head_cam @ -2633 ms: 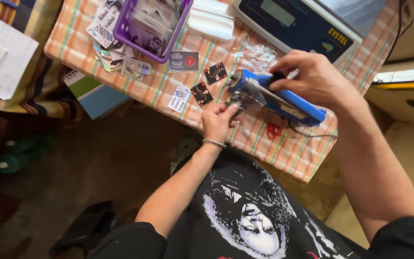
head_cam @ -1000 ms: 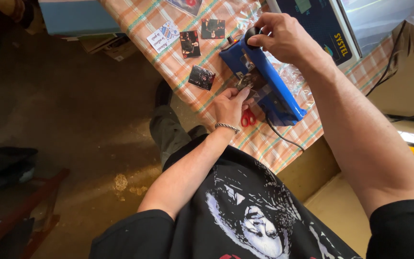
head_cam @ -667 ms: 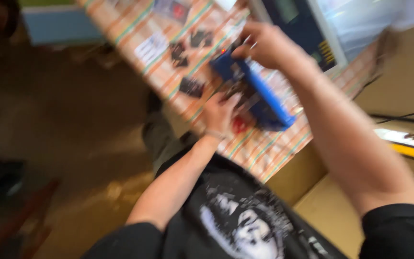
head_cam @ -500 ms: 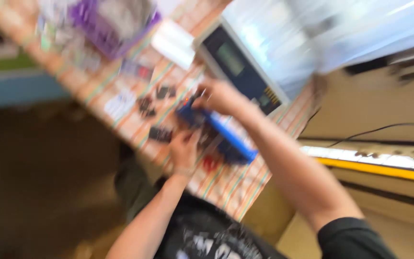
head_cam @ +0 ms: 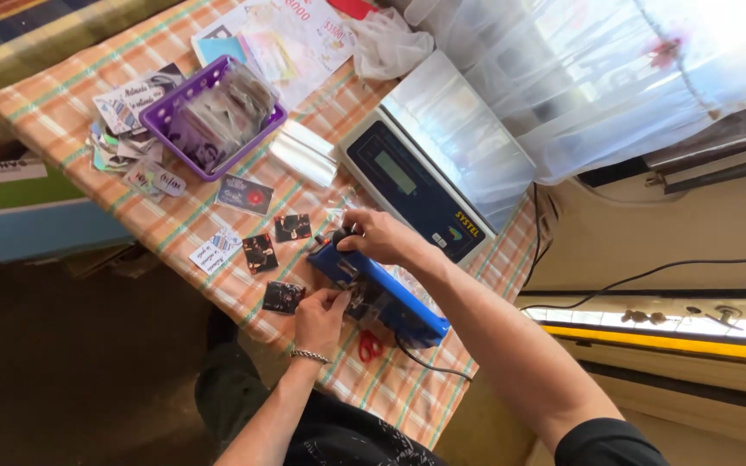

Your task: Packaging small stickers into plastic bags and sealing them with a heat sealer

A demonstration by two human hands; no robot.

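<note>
Strong daylight is being admitted through the clear plastic sheet, which is being blown out to white. Glare is being thrown off the scale just below it. Left of the scale, the floor is being left dim. Focus is being held sharply.

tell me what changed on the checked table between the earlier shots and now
Mostly the head camera swung: the purple plastic basket and grey digital scale are back in view. The right hand still presses the near end of the blue sealing machine, and the left hand still holds something small at its side. The small dark cards lie where they were.
</note>
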